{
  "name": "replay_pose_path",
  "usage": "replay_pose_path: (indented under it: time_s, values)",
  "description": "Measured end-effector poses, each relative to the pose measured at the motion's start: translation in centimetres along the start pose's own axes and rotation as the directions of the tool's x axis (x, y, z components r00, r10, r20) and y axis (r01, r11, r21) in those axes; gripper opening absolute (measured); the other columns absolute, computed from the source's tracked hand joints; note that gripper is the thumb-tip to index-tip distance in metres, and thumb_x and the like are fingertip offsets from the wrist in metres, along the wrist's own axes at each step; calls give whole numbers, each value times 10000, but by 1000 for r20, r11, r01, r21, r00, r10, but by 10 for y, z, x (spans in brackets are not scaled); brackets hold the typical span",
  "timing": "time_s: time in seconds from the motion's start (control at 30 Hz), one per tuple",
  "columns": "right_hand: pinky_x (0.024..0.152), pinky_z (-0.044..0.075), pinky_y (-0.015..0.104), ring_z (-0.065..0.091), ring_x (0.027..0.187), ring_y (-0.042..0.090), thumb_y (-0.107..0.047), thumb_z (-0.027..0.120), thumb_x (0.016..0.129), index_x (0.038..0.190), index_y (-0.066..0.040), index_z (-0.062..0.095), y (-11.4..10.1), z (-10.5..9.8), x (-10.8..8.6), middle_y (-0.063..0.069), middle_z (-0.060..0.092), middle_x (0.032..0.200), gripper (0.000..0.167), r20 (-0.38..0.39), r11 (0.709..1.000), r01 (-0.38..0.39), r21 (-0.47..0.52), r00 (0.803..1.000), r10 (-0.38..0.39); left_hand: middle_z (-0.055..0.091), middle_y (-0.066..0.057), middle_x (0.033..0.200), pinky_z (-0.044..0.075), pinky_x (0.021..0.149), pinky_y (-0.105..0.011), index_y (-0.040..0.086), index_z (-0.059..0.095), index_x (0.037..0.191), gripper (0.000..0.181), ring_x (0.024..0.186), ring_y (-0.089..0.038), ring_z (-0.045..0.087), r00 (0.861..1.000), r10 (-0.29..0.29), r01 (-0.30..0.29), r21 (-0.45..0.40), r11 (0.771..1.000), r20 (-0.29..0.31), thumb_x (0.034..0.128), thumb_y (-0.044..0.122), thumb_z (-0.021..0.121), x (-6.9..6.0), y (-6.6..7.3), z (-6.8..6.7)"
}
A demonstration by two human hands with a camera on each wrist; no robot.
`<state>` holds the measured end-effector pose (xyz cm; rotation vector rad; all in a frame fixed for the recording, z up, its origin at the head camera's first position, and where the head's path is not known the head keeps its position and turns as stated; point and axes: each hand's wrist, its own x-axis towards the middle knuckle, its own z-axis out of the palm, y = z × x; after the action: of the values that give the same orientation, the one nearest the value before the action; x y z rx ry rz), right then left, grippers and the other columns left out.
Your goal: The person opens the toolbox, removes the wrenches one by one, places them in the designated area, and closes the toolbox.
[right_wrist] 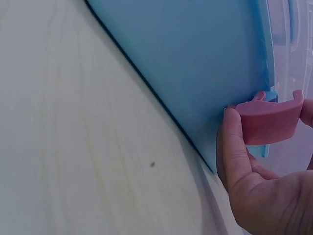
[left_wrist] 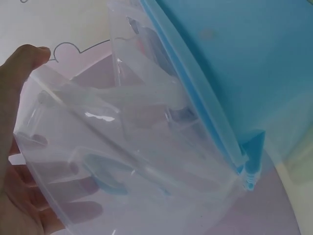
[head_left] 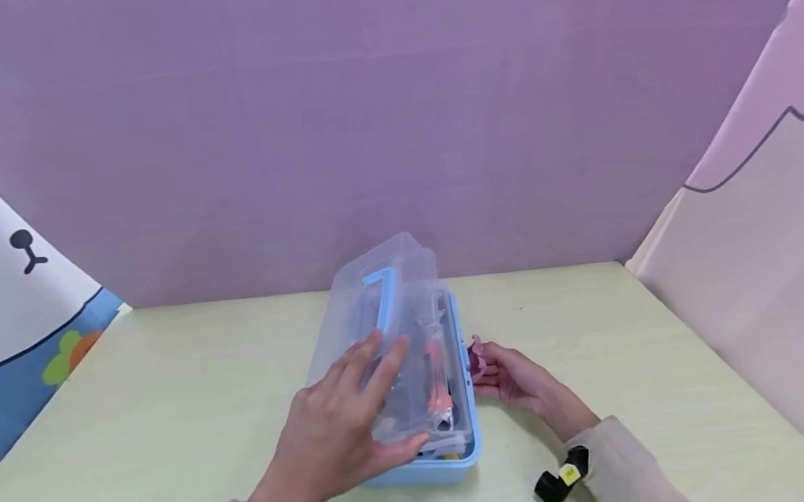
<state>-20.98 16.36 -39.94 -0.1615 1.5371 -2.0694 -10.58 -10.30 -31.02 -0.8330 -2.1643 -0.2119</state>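
Note:
A light-blue plastic box stands on the table with its clear lid tilted partly up. My left hand rests on the lid with fingers spread, its thumb by the lid's front edge. Through the clear plastic, the left wrist view shows those fingers. At the box's right side my right hand pinches a pink latch between thumb and fingers, against the box wall. A blue carrying handle is set in the lid. Inside lies an orange-and-clear wrapped item, its kind unclear.
The pale wooden table spreads out on both sides of the box. A purple backdrop stands behind it, with printed cartoon panels at left and right. A black wrist camera hangs at my right sleeve.

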Motion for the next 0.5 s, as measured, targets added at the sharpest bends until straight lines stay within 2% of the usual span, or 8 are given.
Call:
replay_pose_path:
  time_s: [0.2, 0.33, 0.5]
  values:
    - [803, 590, 260, 694, 797, 115, -197, 437, 988, 875, -128, 617, 2, 1, 2, -19, 701, 810, 223, -2, 1000, 0, -7, 1000, 0, 623, -151, 1191, 556, 421, -315, 99, 526, 1294, 955, 918, -279, 694, 998, -25, 23, -30, 999, -51, 517, 549, 852, -3, -4, -1]
    - [807, 589, 256, 697, 812, 123, -196, 445, 981, 902, -112, 638, 1, -1, 2, 0, 716, 839, 225, -1, 999, 10, -31, 1000, -10, 626, -164, 1179, 564, 437, -311, 81, 503, 1320, 1000, 884, -282, 696, 997, -38, 34, -53, 998, -69, 497, 514, 873, -4, -7, -1]
    - [811, 590, 261, 695, 811, 126, -202, 448, 978, 875, -111, 646, -1, -3, 1, 10, 725, 849, 241, -3, 998, 17, -63, 1000, -17, 623, -174, 1185, 576, 467, -305, 72, 488, 1344, 993, 874, -289, 698, 996, -42, 37, -76, 996, -74, 537, 517, 860, -6, -9, 1]
